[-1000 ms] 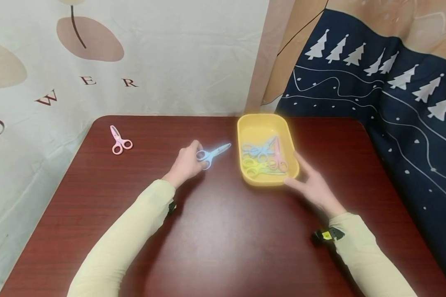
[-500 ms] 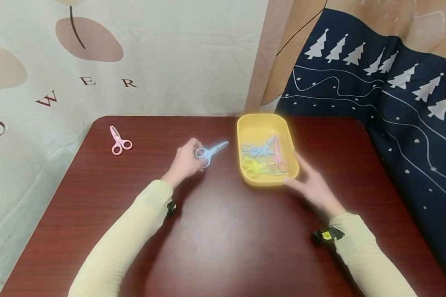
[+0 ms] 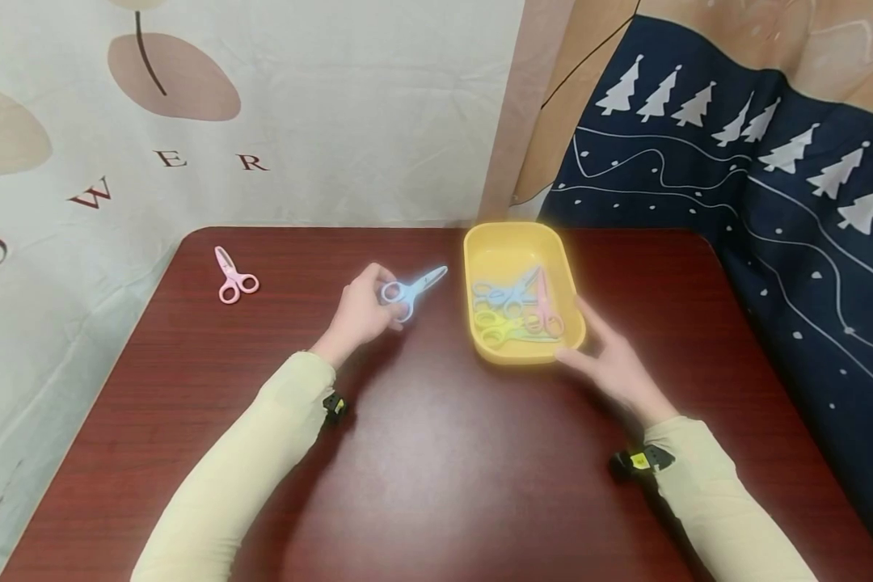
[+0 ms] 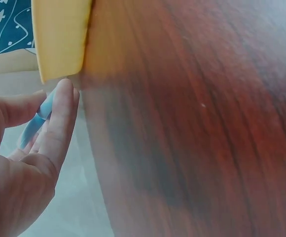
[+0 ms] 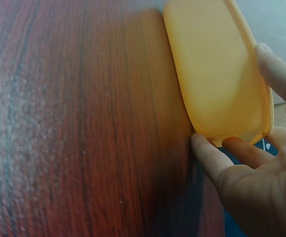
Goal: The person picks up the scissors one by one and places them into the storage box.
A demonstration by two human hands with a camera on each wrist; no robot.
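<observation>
My left hand [image 3: 358, 314] pinches a pair of light blue scissors [image 3: 426, 281] by the finger loops, between thumb and fingers. The blades point right and away, toward a yellow basket [image 3: 518, 242]. In the left wrist view, a blue handle part [image 4: 45, 107] shows between thumb and fingers, just below the basket wall [image 4: 61, 42]. My right hand [image 3: 614, 365] holds the basket at its near right corner; in the right wrist view, thumb and fingers lie against the rim and walls. Inside the basket lie blue scissors [image 3: 516, 297], yellow-green scissors [image 3: 496, 330] and pink scissors [image 3: 543, 299].
A pair of pink scissors [image 3: 233, 277] lies alone at the back left of the dark red wooden table [image 3: 436, 453]. A pale printed cloth [image 3: 349, 113] hangs behind the table, and a navy cloth with white trees [image 3: 698, 162] on the right.
My left hand has shifted slightly up and back with the blue scissors, whose blades now tilt more away from me. The right hand and the basket have stayed in place.
</observation>
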